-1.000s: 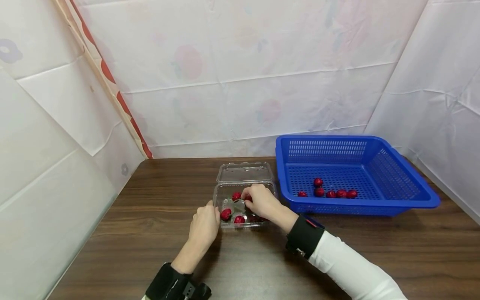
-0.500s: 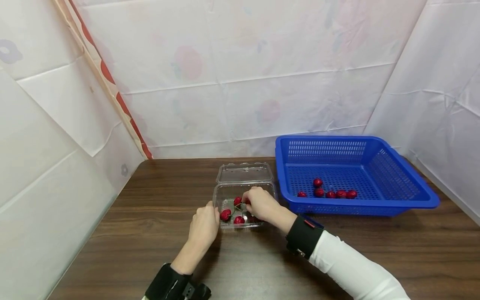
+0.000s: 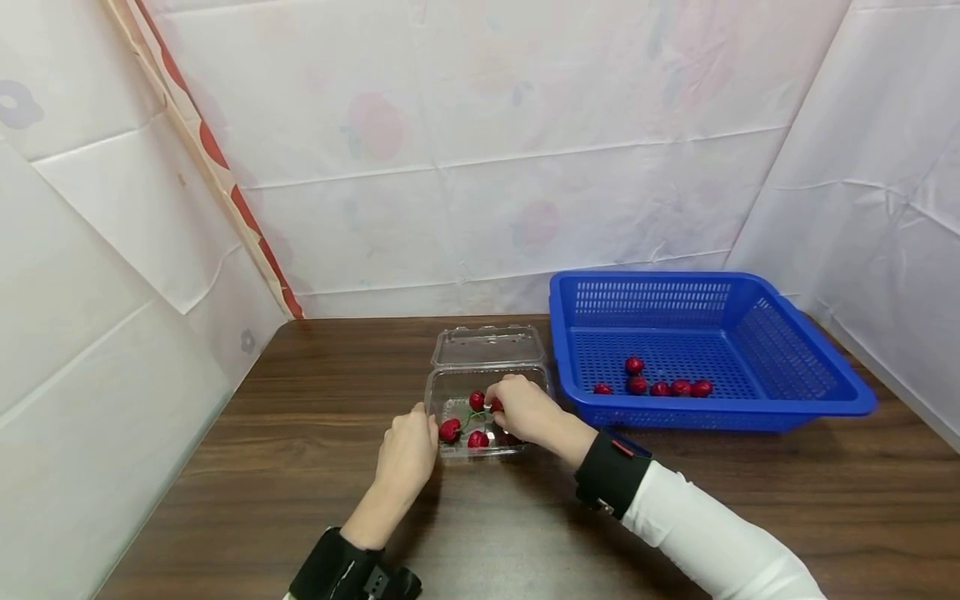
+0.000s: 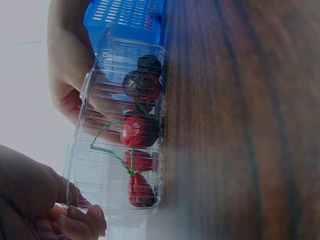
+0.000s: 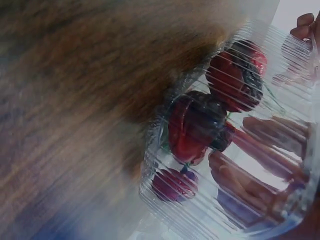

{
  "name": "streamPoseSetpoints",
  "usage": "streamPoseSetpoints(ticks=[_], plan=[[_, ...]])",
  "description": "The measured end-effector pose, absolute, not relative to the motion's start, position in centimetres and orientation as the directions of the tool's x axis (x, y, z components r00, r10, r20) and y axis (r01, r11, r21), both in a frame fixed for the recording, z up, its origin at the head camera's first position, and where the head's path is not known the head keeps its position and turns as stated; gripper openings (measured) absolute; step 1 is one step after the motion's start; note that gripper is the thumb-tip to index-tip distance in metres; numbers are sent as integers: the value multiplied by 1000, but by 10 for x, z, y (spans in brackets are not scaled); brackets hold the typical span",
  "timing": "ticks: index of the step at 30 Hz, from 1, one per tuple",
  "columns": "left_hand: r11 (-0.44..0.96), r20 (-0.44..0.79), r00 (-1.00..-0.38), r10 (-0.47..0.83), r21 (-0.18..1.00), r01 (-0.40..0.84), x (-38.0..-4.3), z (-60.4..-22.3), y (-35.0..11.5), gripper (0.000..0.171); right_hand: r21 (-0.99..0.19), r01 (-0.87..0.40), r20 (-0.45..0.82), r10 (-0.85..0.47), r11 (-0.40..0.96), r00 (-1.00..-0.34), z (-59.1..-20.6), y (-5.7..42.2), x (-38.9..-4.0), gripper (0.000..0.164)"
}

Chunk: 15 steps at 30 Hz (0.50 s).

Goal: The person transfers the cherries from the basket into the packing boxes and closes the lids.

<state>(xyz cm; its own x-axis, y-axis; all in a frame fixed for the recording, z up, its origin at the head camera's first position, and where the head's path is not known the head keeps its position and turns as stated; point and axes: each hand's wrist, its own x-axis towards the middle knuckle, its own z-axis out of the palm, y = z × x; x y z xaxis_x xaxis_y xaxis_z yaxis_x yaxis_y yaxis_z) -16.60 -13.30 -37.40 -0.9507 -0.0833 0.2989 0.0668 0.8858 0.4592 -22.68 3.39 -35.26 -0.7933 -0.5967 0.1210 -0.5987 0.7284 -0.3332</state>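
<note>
A clear plastic clamshell box (image 3: 455,388) stands on the table with its lid (image 3: 491,346) folded back. My left hand (image 3: 408,450) pinches its left rim; in the left wrist view, thumb and fingertips (image 4: 95,215) meet at that edge. My right hand (image 3: 528,408) reaches down inside, with a red cherry (image 3: 497,405) at its curled fingertips. Left of those fingers are more cherries: one farther back (image 3: 477,401), one at the left wall (image 3: 450,430) and one near the front (image 3: 477,439). Green stems (image 4: 107,149) join some of them. Through the ribbed wall, more cherries (image 5: 197,127) show beside the right fingers.
To the right of the box stands a blue perforated basket (image 3: 720,407), close by its side. Several cherries (image 3: 660,389) lie along its near side. White printed sheets (image 3: 480,167) hang behind the wooden table (image 3: 315,400) and on both sides.
The rear cherry beside my right fingers has shifted slightly forward and right, and its stems now show. My right fingers moved a little; my left hand stays at the rim.
</note>
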Motion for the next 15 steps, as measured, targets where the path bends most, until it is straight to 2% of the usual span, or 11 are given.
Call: streamPoseSetpoints(ticks=[15], plan=[[884, 290, -954, -77, 463, 69, -166, -374, -133, 21, -366, -638, 211, -607, 678, -766, -335, 40, -219, 10]])
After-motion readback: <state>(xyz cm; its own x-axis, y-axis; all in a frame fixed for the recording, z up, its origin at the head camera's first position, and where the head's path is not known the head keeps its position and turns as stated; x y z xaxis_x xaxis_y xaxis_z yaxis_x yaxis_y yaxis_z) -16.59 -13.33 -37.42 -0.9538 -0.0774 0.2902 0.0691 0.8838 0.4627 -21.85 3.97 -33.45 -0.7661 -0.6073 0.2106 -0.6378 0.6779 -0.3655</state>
